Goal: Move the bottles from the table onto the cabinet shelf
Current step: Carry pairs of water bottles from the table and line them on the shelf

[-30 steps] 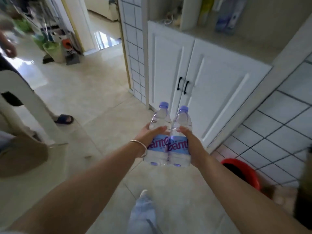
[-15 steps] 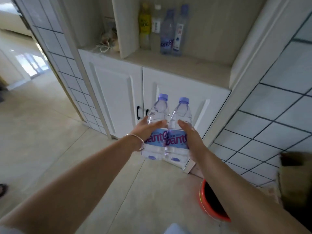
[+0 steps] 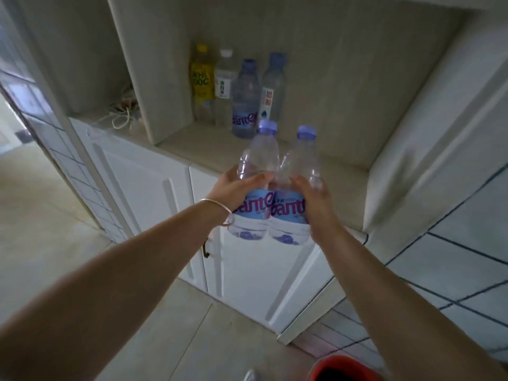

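Note:
Two clear water bottles with purple caps and blue labels are pressed side by side between my hands, upright, in front of the cabinet's edge. My left hand (image 3: pixel 235 188) grips the left bottle (image 3: pixel 254 171); my right hand (image 3: pixel 313 199) grips the right bottle (image 3: pixel 295 171). Just beyond them lies the beige cabinet shelf (image 3: pixel 209 149). At its back stand several bottles: a yellow one (image 3: pixel 203 83), a clear white-capped one (image 3: pixel 224 89), a blue-labelled water bottle (image 3: pixel 245 100) and a white-labelled one (image 3: pixel 270 89).
White cabinet doors (image 3: pixel 154 188) with dark handles are below the shelf. A vertical divider panel (image 3: pixel 154 64) bounds the shelf on the left, with a tangle of cord (image 3: pixel 121 116) beyond it. A tiled wall (image 3: pixel 467 257) is at the right, a red bucket (image 3: pixel 341 369) on the floor.
I have come closer to the cabinet and raised both bottles; they now sit at shelf height in front of its edge. Both hands keep the same grip.

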